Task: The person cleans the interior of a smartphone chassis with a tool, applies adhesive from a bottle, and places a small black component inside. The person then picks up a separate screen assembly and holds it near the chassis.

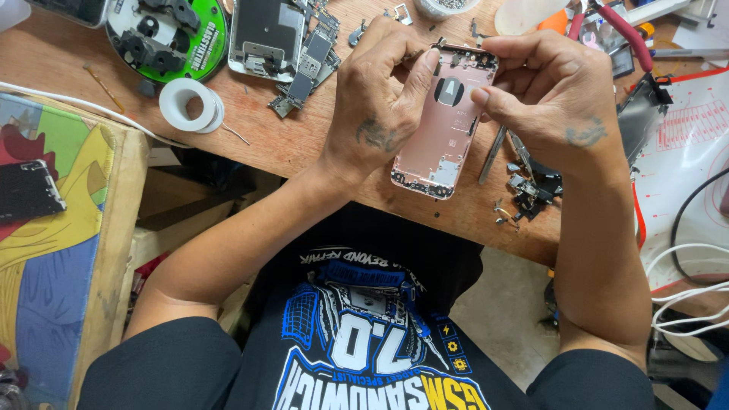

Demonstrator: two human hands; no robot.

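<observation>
Both hands grip the pink phone shell over the workbench's near edge.

I see my left hand (pixel 380 99) and right hand (pixel 550 95) pinching the pink phone shell (pixel 444 125); a slip could drop it off the workbench (pixel 266 137) or scatter the loose parts (pixel 528 190) beside it.

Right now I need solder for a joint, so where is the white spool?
In the head view the white spool lies on the wooden bench, to the person's left of the left hand, just below the round green-rimmed tool holder.
</observation>
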